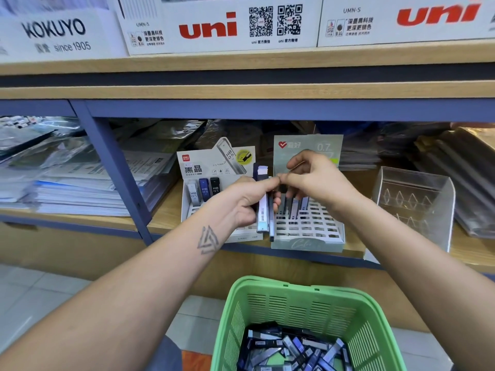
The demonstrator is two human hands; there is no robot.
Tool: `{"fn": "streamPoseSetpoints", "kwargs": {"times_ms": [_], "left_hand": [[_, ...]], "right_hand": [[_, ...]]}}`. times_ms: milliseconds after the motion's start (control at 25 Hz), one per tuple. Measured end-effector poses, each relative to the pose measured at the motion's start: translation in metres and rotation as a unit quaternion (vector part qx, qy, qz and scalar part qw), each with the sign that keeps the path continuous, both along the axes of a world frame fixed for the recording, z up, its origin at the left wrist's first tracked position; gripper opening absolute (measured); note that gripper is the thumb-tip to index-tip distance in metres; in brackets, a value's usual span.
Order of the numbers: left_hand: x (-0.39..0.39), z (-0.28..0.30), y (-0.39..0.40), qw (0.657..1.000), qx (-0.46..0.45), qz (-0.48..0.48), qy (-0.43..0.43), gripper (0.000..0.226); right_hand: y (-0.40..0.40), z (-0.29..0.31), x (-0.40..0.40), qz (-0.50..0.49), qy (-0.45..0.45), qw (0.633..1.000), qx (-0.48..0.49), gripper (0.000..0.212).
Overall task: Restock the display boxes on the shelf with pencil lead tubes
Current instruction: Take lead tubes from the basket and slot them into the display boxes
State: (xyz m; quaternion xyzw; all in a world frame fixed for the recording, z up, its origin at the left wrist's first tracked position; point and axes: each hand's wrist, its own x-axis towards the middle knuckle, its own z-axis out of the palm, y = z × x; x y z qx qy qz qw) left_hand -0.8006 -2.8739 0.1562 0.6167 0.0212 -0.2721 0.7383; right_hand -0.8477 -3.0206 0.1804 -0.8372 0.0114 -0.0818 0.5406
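Two display boxes stand side by side on the shelf: a white HB 0.5 box (214,167) on the left with three tubes (205,190) in its back row, and a pale green 0.7 box (308,243) on the right with a few tubes (294,207) in its grid. My left hand (246,202) grips a bundle of lead tubes (263,207) upright between the two boxes. My right hand (316,178) hovers over the green box and pinches at the top of that bundle, fingertips meeting my left thumb. A green basket (302,306) below holds several loose tubes (292,349).
A clear acrylic holder (417,199) stands right of the green box. Stacks of paper goods (80,188) lie to the left past a blue shelf post (120,178). Wrapped packs (468,167) fill the far right. Uni and Kokuyo cartons (214,25) sit on the shelf above.
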Motion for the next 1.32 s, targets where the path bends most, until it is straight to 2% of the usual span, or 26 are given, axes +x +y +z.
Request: {"fn": "streamPoseSetpoints", "kwargs": {"times_ms": [80, 160, 360, 560, 720, 800, 920, 1040, 1200, 1320], "left_hand": [[-0.001, 0.001, 0.002, 0.999, -0.035, 0.003, 0.015, 0.009], [-0.001, 0.001, 0.002, 0.998, -0.058, 0.023, 0.025, 0.007], [-0.001, 0.002, -0.002, 0.994, -0.079, 0.068, 0.036, 0.014], [0.002, 0.001, 0.005, 0.993, -0.093, 0.071, 0.031, 0.015], [0.005, 0.003, 0.011, 0.991, -0.106, 0.077, 0.024, 0.014], [0.007, 0.004, 0.015, 0.992, -0.088, 0.092, 0.002, 0.018], [0.006, 0.008, 0.013, 0.994, -0.040, 0.091, -0.042, 0.012], [0.003, 0.012, 0.009, 0.995, -0.050, 0.062, -0.051, 0.009], [0.001, 0.016, 0.006, 0.995, -0.097, -0.016, -0.025, 0.020], [-0.001, 0.019, 0.005, 0.993, -0.101, -0.055, -0.012, 0.011]], "right_hand": [[-0.002, 0.003, -0.006, 0.042, 0.061, 0.997, 0.024, 0.040], [-0.001, 0.002, -0.009, 0.073, 0.109, 0.991, -0.004, 0.051], [0.007, -0.005, -0.008, 0.092, 0.140, 0.986, -0.008, 0.060], [0.006, -0.008, -0.003, 0.053, 0.134, 0.990, 0.004, 0.055], [0.003, -0.003, -0.002, 0.045, 0.134, 0.988, 0.069, 0.052], [-0.001, 0.000, -0.001, 0.039, 0.125, 0.986, 0.098, 0.050], [-0.008, 0.001, 0.001, 0.044, 0.120, 0.983, 0.131, 0.042], [-0.014, -0.002, 0.001, 0.061, 0.116, 0.980, 0.150, 0.033], [-0.021, -0.005, -0.002, 0.091, 0.104, 0.975, 0.175, 0.027], [-0.023, -0.003, -0.003, 0.105, 0.102, 0.972, 0.182, 0.021]]}}
